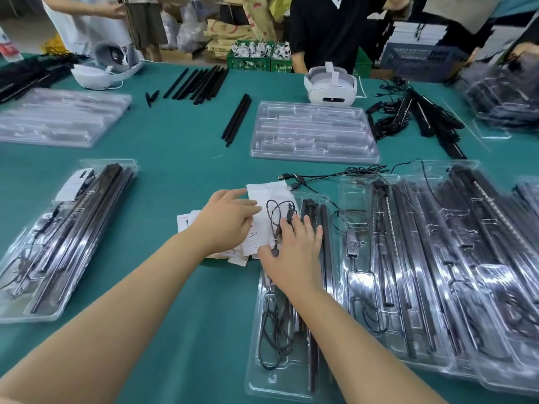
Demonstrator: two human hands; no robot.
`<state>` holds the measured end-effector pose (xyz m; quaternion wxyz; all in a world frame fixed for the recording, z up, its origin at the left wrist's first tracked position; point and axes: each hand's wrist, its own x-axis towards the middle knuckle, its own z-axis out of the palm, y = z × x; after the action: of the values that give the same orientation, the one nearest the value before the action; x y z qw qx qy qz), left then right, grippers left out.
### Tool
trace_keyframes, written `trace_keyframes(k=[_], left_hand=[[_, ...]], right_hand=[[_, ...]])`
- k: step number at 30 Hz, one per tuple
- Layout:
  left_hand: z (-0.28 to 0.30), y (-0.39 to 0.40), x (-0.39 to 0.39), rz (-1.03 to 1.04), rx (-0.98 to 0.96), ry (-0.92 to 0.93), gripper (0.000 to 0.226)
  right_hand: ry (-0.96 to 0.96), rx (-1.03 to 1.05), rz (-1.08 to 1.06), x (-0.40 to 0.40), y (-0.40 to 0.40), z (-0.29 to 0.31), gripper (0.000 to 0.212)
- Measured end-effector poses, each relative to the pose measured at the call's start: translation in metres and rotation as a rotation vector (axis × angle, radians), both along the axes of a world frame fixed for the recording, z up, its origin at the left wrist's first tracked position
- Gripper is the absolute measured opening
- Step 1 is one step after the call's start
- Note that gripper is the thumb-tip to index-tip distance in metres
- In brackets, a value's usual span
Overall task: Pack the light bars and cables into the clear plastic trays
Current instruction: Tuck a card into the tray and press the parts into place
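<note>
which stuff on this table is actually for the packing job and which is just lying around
For the job: clear tray under the right hand; coiled cable; leaflets by the left hand; empty tray; loose light bars.

Lying about: white headset; green crates.

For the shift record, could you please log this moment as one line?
stage: packing | left hand: on paper slips | right hand: on cable | tray: part filled

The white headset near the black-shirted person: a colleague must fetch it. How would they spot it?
On the green table's far side, find the empty clear tray. The headset sits just behind it, upright, unlike the two lying far left.
</note>
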<state>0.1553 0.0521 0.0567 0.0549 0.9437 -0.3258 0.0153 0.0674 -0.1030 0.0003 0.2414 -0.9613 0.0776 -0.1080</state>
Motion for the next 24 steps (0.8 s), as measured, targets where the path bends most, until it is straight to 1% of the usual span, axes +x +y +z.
trace_keyframes(k=[4, 6, 9, 13, 15, 18, 20, 24], left_hand=[[-0.010, -0.010, 0.002, -0.025, 0.156, 0.043, 0.046], [-0.015, -0.015, 0.003, -0.045, 0.159, 0.081, 0.048], [-0.019, -0.017, 0.006, -0.051, 0.161, 0.084, 0.050], [-0.019, -0.014, 0.008, -0.026, 0.095, 0.084, 0.048], [-0.020, -0.013, 0.007, -0.049, 0.133, 0.086, 0.049], [-0.022, -0.011, 0.006, -0.074, 0.211, 0.036, 0.051], [-0.023, -0.012, 0.006, -0.074, 0.196, 0.013, 0.050], [-0.025, -0.014, 0.007, -0.044, 0.089, 0.008, 0.048]], right_hand=[[0.002, 0.028, 0.003, 0.000, 0.000, 0.000, 0.079], [0.004, 0.041, 0.005, 0.001, 0.000, 0.000, 0.081], [-0.003, 0.053, 0.001, 0.000, 0.000, 0.000, 0.081], [-0.005, 0.064, 0.001, 0.000, 0.000, 0.000, 0.078], [-0.004, 0.069, 0.004, 0.000, 0.000, 0.001, 0.078], [-0.010, 0.086, 0.003, 0.000, 0.000, 0.001, 0.078], [-0.016, 0.093, 0.001, 0.000, 0.000, 0.000, 0.078], [-0.021, 0.093, -0.001, 0.000, 0.000, -0.001, 0.078]])
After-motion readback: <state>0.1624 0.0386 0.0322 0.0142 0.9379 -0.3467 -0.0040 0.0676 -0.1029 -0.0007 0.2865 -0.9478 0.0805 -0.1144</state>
